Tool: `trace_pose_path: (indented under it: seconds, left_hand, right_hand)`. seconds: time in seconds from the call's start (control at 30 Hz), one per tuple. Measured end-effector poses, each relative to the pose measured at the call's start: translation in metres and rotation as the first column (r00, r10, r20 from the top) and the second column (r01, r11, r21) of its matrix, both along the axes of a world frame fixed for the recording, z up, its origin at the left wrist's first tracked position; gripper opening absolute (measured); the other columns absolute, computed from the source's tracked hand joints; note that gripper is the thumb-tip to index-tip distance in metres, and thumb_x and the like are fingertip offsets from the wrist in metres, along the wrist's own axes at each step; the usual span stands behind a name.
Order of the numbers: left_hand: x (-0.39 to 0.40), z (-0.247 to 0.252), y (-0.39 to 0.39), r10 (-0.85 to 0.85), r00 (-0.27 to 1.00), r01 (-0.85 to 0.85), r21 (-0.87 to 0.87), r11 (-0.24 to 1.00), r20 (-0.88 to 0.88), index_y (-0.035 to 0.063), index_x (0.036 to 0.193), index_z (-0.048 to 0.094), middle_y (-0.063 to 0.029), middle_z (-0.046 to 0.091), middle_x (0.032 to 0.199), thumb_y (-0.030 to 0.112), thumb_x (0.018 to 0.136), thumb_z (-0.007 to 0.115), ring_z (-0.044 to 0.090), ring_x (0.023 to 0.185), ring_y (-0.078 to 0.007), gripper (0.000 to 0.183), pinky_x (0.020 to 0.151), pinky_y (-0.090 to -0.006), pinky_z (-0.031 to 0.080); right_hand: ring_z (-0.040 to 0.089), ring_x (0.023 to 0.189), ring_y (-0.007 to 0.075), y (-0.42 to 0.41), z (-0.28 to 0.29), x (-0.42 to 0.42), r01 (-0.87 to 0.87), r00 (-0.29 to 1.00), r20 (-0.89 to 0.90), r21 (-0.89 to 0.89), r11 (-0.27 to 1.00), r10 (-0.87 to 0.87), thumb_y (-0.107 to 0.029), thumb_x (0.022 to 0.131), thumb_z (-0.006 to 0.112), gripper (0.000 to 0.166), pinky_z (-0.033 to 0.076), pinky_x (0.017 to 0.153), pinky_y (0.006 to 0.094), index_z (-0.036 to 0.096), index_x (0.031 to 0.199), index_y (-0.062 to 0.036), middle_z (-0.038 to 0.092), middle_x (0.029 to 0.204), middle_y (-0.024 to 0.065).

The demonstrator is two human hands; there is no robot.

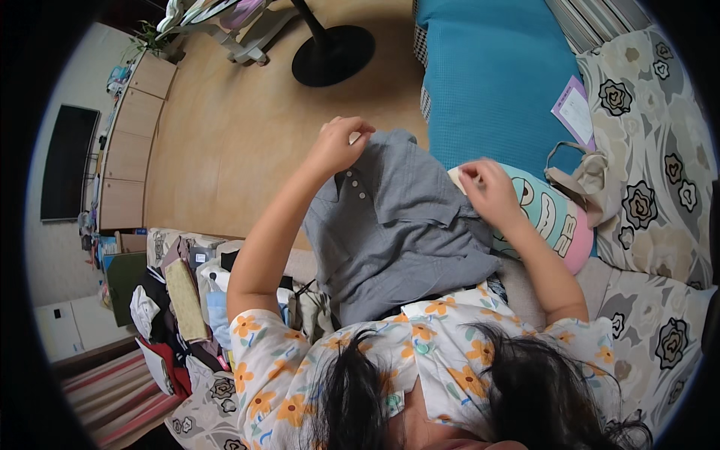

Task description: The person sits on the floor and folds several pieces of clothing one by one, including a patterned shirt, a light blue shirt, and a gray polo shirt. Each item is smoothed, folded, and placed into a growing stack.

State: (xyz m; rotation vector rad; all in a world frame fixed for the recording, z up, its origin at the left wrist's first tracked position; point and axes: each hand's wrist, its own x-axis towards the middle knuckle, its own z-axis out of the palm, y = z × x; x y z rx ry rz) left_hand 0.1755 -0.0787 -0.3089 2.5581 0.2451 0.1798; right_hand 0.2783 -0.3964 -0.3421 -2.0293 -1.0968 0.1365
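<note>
A grey button-front garment [405,225] lies rumpled across my lap, with several pale buttons [354,183] on its left part. My left hand [343,145] is at the garment's far left edge, fingers bent. Its fingertips come close to the cloth, but whether they pinch it I cannot tell. Over the garment's right side, my right hand [492,190] is raised with curled fingers and a thumb set apart, with no cloth visible in it. Just behind that hand rests a turquoise and pink cartoon cushion [543,208].
To my left, a pile of mixed clothes [188,298] covers the sofa. A blue cover [495,84] stretches ahead on the right, with a purple-edged paper [575,112] and a beige strapped cloth item [585,180]. A round black stand base [333,55] stands on the wooden floor [236,146].
</note>
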Motion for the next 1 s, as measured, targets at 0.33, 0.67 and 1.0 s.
trace_pose_path:
  seconds: [0.33,0.67,1.0]
  left_hand:
    - [0.094,-0.076,0.005,0.105,0.821,-0.117,0.015,0.993,-0.560,0.0082,0.097,0.074,-0.0068,0.073,0.102,0.048,0.075,0.075,0.065,0.104,-0.0264,0.045,0.097,-0.0454,0.043]
    - [0.012,-0.075,0.036,0.309,0.951,-0.289,-0.278,0.916,0.029,0.0044,0.113,0.065,-0.0106,0.069,0.106,0.027,0.087,0.072,0.063,0.104,-0.0192,0.035,0.092,-0.0324,0.048]
    - [-0.220,-0.104,0.073,0.350,0.742,-0.613,-0.790,0.010,-0.571,0.0073,0.113,0.064,-0.0003,0.065,0.094,0.051,0.089,0.066,0.058,0.087,-0.0135,0.050,0.084,-0.0291,0.044]
  right_hand:
    - [0.066,0.085,0.0381,0.020,0.004,-0.003,-0.081,0.996,-0.026,-0.576,0.813,0.081,-0.047,0.083,0.070,0.052,0.052,0.077,0.0450,0.062,0.107,-0.0019,0.068,0.087,0.0188]
    - [0.058,0.064,0.0140,0.002,0.011,0.036,-0.185,0.872,-0.485,-0.450,0.874,-0.065,-0.032,0.084,0.075,0.033,0.047,0.060,0.0295,0.065,0.088,-0.0011,0.062,0.067,0.0051]
    - [0.062,0.085,0.0146,0.153,-0.046,0.078,-0.362,0.374,-0.907,-0.334,0.871,-0.192,-0.043,0.092,0.066,0.047,0.052,0.077,0.0292,0.065,0.106,0.0014,0.066,0.095,0.0046]
